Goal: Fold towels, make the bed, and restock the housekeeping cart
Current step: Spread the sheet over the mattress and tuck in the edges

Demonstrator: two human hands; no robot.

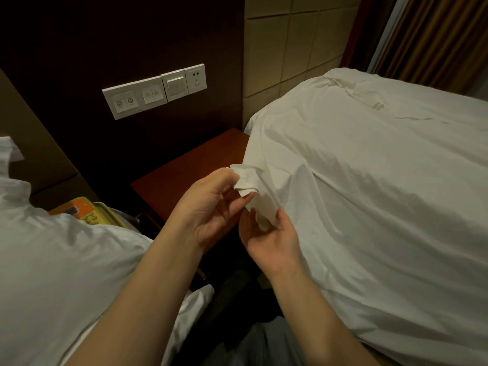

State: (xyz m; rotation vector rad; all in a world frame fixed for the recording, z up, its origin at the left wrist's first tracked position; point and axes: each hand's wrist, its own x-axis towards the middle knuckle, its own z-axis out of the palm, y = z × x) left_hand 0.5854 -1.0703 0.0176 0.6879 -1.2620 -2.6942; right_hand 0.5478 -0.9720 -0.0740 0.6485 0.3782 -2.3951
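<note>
While bedside, left hand on sheet.

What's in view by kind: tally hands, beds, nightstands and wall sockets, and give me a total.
Hands: 2 (left hand, right hand)
Beds: 2 (left bed, right bed)
Nightstand: 1
Wall socket: 1
Total: 6

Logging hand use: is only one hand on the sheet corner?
No, the left hand and right hand both hold the white sheet corner.
</note>
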